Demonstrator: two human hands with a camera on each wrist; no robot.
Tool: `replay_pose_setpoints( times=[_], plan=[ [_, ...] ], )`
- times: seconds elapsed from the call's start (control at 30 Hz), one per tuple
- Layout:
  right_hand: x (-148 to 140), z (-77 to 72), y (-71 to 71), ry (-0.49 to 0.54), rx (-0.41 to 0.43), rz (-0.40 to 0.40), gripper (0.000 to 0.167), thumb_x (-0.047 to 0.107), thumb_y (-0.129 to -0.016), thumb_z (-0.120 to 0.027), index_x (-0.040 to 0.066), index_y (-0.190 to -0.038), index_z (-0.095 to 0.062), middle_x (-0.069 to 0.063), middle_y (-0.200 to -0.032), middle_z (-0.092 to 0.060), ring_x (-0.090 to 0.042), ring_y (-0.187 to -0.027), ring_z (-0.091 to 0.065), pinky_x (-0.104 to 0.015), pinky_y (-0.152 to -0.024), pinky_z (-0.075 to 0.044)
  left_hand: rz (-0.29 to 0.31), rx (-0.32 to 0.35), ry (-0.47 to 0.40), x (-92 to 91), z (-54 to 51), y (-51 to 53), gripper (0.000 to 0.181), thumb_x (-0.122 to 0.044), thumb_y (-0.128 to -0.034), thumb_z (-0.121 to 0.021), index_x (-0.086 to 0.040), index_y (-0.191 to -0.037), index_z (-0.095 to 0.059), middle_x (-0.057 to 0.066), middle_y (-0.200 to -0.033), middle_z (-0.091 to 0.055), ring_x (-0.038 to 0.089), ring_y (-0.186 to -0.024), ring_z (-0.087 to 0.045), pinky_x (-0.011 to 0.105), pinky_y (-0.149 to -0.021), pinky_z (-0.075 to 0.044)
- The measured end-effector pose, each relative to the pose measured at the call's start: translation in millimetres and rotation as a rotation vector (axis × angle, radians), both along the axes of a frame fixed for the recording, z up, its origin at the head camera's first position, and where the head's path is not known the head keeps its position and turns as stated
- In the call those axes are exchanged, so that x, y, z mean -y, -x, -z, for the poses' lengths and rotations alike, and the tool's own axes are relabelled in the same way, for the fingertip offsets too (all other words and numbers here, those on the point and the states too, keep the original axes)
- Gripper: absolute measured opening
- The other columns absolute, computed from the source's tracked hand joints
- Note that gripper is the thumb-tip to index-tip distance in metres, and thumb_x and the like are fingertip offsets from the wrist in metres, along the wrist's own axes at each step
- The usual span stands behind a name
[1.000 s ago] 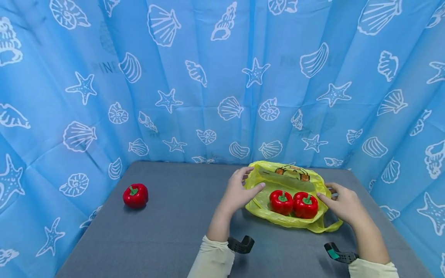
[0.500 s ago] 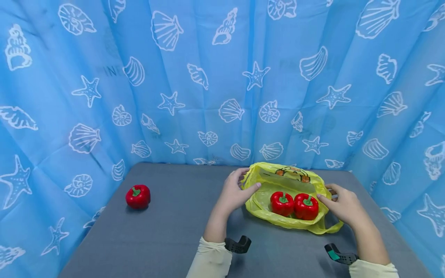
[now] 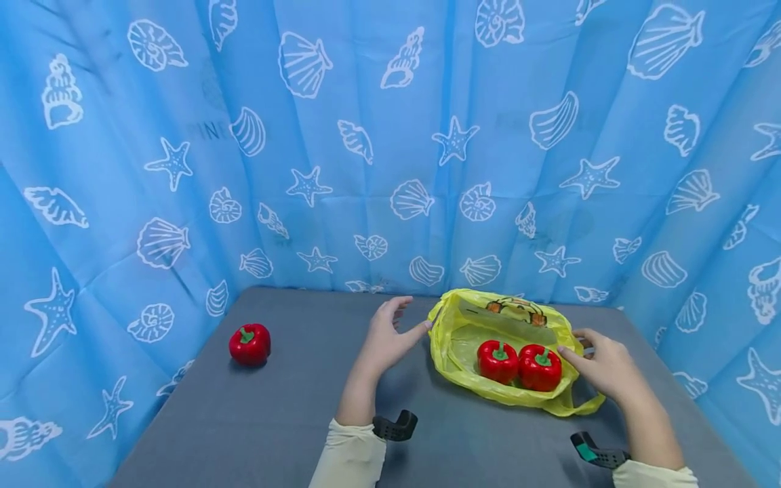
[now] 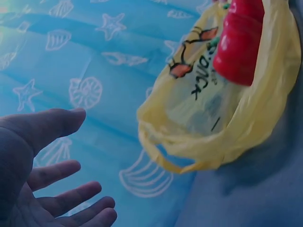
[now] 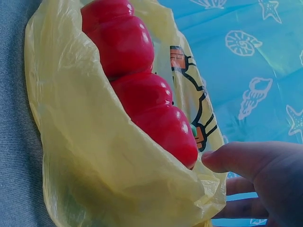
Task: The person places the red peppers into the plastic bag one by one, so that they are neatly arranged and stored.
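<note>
The left hand (image 3: 383, 342) is spread and empty, just beside the yellow bag (image 3: 448, 360). The right hand (image 3: 604, 362) holds the bag's rim between thumb and fingers. Two red peppers (image 3: 539, 370) sit side by side inside the bag. A third pepper (image 3: 250, 346) rests well apart, at the left of the grey counter (image 3: 293, 413).

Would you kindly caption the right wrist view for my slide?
Two glossy red bell peppers sit in a crinkled yellow plastic bag, the right hand at its edge.
</note>
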State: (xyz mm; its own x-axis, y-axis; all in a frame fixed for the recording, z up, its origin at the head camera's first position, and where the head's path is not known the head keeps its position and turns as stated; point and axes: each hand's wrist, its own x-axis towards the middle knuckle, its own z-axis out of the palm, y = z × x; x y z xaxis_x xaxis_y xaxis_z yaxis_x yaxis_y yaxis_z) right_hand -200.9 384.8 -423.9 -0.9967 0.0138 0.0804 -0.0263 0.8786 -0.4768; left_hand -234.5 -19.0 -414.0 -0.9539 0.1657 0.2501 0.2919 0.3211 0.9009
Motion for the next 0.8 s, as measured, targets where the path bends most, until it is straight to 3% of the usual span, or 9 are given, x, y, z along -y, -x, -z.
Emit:
replay_pose_setpoints(
  times=[0.33,0.5,0.8],
  plan=[
    [2.6,-1.0,-0.9,0.013,0.033,0.020,0.072,0.047,-0.103,-0.065,-0.013,-0.142,-0.052,-0.040,-0.131,-0.062,-0.051,-0.108,-0.067,-0.053,-0.077,-0.064,-0.111,0.003,0.046,47.2,-0.8,-1.1,0.063,-0.034,-0.0968,-0.078,-0.010,-0.150,-0.056,0.018,-0.153,-0.054,0.042,-0.143,-0.053,0.059,-0.117,-0.047],
    [3.2,-2.6,-1.5,0.009,0.027,0.020,0.071,0.046,-0.103,-0.065,-0.013,-0.141,-0.053,-0.039,-0.129,-0.063,-0.051,-0.107,-0.067,-0.052,-0.076,-0.065,-0.190,-0.004,0.039,88.8,-3.0,-0.5,0.063,-0.034,-0.0974,-0.078,-0.010,-0.150,-0.055,0.017,-0.155,-0.053,0.041,-0.145,-0.052,0.058,-0.118,-0.046],
    [2.1,-5.3,-4.2,0.008,0.026,0.023,0.073,0.048,-0.103,-0.064,-0.013,-0.142,-0.052,-0.039,-0.129,-0.062,-0.051,-0.107,-0.067,-0.052,-0.075,-0.064,-0.307,0.039,0.160,174.5,-5.4,-12.2,0.069,-0.040,-0.1008,-0.073,-0.008,-0.156,-0.047,0.019,-0.160,-0.046,0.041,-0.149,-0.046,0.058,-0.122,-0.043]
  ],
)
